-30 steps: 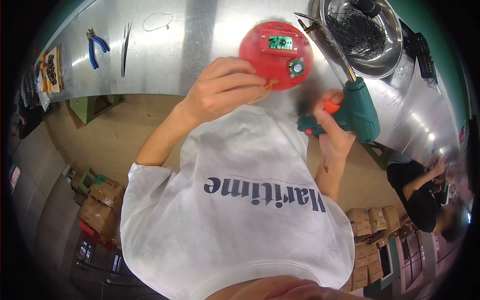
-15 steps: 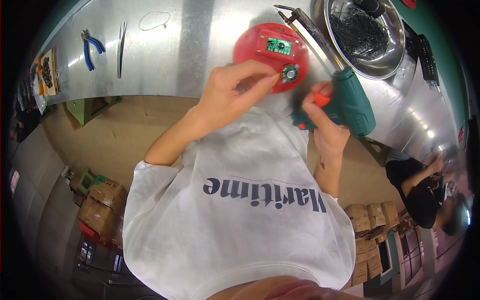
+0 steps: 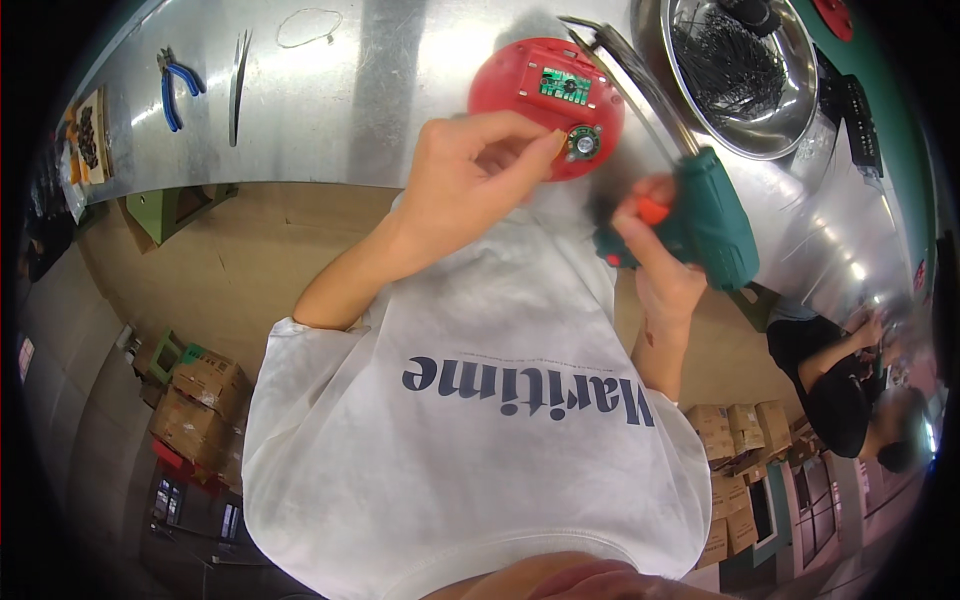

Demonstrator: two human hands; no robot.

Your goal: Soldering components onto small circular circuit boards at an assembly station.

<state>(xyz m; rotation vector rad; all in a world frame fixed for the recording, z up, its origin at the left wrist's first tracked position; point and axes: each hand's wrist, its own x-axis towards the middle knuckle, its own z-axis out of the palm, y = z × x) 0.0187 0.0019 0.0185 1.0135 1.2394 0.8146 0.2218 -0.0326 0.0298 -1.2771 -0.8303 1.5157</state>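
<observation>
A round red plastic housing point(image 3: 497, 82) lies on the metal bench in front of me. A green circuit board point(image 3: 565, 86) sits in its raised frame, and a small round metal-centred part point(image 3: 584, 144) is set near its near edge. My left hand point(image 3: 480, 175) is closed in a pinch at the housing, its fingertips beside the round part; what they hold is too small to make out. My right hand point(image 3: 660, 250) grips a teal soldering gun point(image 3: 722, 215) with an orange trigger. Its long metal barrel slants up and left past the housing's right side, its tip beyond the housing's far edge.
A steel bowl point(image 3: 808, 105) of thin black wires stands at the back right. Blue-handled cutters point(image 3: 180, 88), tweezers point(image 3: 239, 88) and a thin wire loop point(image 3: 308, 28) lie on the left of the bench point(image 3: 300, 130). Another person point(image 3: 835, 380) works at the far right.
My right hand and the soldering gun have shifted slightly right and down. The left hand keeps its pinch by the round part, and the whole view has moved a little.
</observation>
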